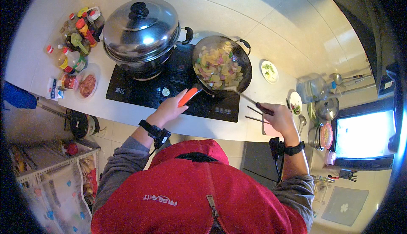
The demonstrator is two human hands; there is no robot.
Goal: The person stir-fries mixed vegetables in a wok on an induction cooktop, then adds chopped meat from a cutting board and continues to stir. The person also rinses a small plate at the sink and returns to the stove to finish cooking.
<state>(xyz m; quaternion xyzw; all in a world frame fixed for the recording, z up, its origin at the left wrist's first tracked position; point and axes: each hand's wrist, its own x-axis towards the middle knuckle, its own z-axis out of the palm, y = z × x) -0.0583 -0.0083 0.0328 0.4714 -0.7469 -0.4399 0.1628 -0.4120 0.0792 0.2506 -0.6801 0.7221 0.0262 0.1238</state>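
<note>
My left hand grips the orange handle of a dark wok on the black cooktop. Inside the wok lies a mix of pale sliced vegetables with pink and green pieces. My right hand is closed around the dark handle of a metal spatula. The spatula's blade reaches the wok's near rim; how far it dips into the food is hard to tell. By my right hand, a pair of chopsticks sticks out over the counter, near a pink board.
A large lidded steel pot stands left of the wok. Several sauce bottles and a bowl of raw minced meat are farther left. At right sit a plate with chopped greens, another plate and a ladle.
</note>
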